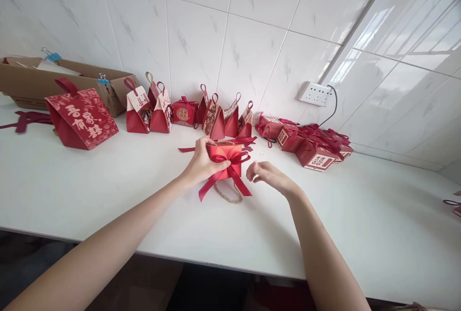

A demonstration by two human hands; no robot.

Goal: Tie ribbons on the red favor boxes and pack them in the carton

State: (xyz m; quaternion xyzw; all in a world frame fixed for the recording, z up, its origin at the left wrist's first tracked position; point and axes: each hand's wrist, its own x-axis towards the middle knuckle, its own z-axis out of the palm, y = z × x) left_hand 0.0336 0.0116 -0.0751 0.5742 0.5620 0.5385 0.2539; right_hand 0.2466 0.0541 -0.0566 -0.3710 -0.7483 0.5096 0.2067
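Observation:
A small red gift box (236, 173) stands on the white table, with a dark red ribbon bow (234, 160) tied across it. The ribbon's two tails hang down and spread apart. My left hand (207, 161) grips the box from its left side, the thumb lying on the bow. Just right of the box, my right hand (264, 174) is in the air, fingers curled together and apart from the bow; whether anything small is between them is hidden. A twisted gold cord handle (230, 200) loops out in front of the box. Behind it lie loose red ribbons (248, 141).
Several red gift boxes (214, 118) stand along the tiled wall. More bow-tied boxes (317, 152) are clustered at the right, below a power strip (316, 94). A large red box (84, 121) and a cardboard carton (115, 91) sit at left. Part of another person's hand (458, 193) shows far right.

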